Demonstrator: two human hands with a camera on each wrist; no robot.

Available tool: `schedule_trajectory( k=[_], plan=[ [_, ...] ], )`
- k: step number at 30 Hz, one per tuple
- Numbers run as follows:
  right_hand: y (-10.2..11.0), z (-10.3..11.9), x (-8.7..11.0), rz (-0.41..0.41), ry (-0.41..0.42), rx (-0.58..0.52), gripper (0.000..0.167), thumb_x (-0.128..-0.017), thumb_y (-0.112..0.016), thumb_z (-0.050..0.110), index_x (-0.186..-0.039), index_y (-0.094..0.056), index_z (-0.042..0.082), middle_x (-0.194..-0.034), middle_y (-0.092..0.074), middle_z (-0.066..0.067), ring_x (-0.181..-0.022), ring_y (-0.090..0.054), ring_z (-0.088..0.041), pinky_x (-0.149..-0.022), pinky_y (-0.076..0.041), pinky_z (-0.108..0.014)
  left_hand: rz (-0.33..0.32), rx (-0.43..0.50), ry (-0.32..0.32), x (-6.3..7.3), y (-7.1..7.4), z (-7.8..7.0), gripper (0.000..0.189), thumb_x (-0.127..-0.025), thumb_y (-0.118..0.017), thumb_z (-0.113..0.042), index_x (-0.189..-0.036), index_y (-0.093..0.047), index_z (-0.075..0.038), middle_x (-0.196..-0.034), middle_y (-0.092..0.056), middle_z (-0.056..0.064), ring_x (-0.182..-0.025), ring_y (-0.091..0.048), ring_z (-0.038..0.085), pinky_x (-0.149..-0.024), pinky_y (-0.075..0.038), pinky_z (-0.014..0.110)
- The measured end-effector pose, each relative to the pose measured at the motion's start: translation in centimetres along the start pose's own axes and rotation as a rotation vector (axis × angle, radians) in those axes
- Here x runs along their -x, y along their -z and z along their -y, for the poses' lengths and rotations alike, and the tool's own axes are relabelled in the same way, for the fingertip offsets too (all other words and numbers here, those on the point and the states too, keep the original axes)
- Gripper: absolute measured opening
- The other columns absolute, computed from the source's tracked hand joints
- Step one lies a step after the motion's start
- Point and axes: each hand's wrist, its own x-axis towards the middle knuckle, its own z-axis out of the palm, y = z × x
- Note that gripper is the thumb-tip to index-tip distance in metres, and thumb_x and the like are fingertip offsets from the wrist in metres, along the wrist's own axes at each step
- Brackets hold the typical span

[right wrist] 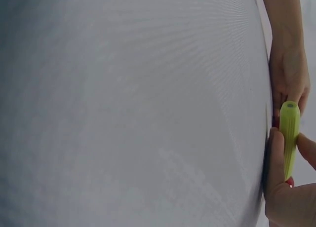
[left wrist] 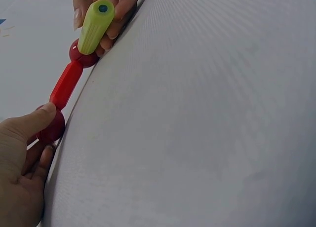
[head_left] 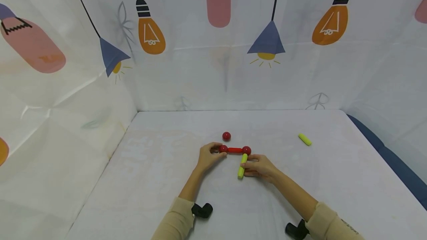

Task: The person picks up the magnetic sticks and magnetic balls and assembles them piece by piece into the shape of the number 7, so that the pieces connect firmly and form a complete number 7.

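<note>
My left hand (head_left: 209, 156) pinches a glossy red ball (left wrist: 52, 127) between thumb and fingers. From that ball a red rod (head_left: 235, 150) runs right to a second red ball (head_left: 246, 150). My right hand (head_left: 261, 167) holds a yellow-green rod (head_left: 242, 166) between thumb and fingers, its far end right at the second ball. In the left wrist view, the near end of the yellow-green rod shows a small dark round spot. The right wrist view shows this rod upright between thumb and fingers, with the red pieces mostly hidden behind it.
A loose red ball (head_left: 226, 136) lies just beyond the left hand. Another yellow-green rod (head_left: 305, 139) lies farther back on the right. The white table (head_left: 160, 136) meets a printed cloth backdrop (head_left: 193, 73) behind and at the left.
</note>
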Motion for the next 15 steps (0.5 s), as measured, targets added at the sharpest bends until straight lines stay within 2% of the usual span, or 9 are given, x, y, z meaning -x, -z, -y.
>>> schedule_trajectory(
  k=[9,14,15],
  plan=[
    [-0.07,0.12,0.11,-0.012,-0.011,0.005,0.064,-0.086,-0.068,0.007,-0.133,-0.032,-0.014,-0.092,-0.068,-0.011,-0.078,-0.067,-0.017,-0.074,-0.056,-0.033,0.002,-0.014,0.006,0.05,0.04,0.01,0.037,-0.077,-0.078,-0.016,-0.109,-0.067,0.0,-0.102,-0.069,0.011,-0.086,-0.061,0.021,-0.08,-0.053,0.029],
    [-0.09,0.14,0.14,-0.01,-0.007,0.003,0.063,-0.086,-0.067,0.007,-0.133,-0.031,-0.014,-0.091,-0.068,-0.01,-0.078,-0.067,-0.017,-0.074,-0.056,-0.033,-0.011,-0.01,-0.034,0.18,-0.04,0.3,0.04,-0.077,-0.077,-0.021,-0.11,-0.066,0.001,-0.101,-0.068,0.01,-0.085,-0.061,0.019,-0.078,-0.053,0.028],
    [-0.1,0.14,0.15,-0.012,-0.007,0.0,0.064,-0.086,-0.068,0.007,-0.133,-0.031,-0.014,-0.09,-0.068,-0.01,-0.077,-0.067,-0.017,-0.074,-0.056,-0.033,-0.02,-0.017,-0.061,0.23,-0.07,0.39,0.041,-0.078,-0.077,-0.022,-0.109,-0.066,0.002,-0.1,-0.068,0.01,-0.084,-0.061,0.018,-0.077,-0.053,0.027]
  ],
)
